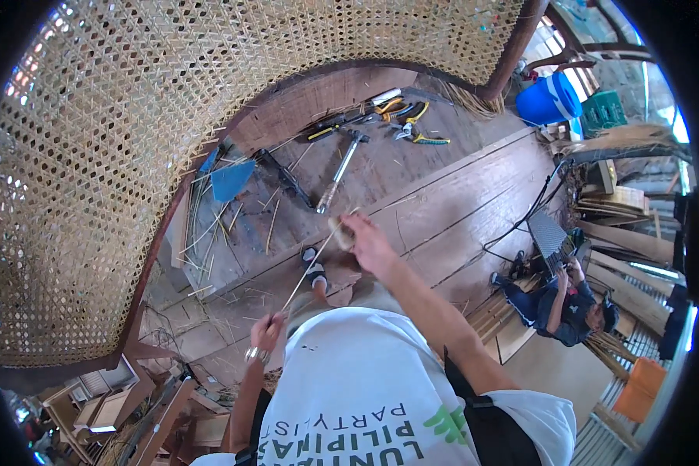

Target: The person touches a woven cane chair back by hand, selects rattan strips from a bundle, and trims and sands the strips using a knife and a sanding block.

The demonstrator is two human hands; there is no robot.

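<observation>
A thin pale cane strip (pixel 309 268) stretches slantwise between my two hands. Its lower end is pinched in the closed fingers of my left hand (pixel 268 332), low and left of centre. Near the middle of the view, my right hand (pixel 369 245) closes around the upper end. Against those fingers lies a small tan piece (pixel 339 234), its kind unclear. Above and left of both hands spreads a large woven cane panel (pixel 171 93) in a dark wooden frame, touched by neither hand.
On the wooden board beyond my hands lie a hammer (pixel 340 171), yellow-handled pliers (pixel 412 120), a blue piece (pixel 231 181) and loose cane scraps. A blue bucket (pixel 547 99) stands far right. A co-worker (pixel 571 307) sits at right among planks, holding a grey panel (pixel 550 235).
</observation>
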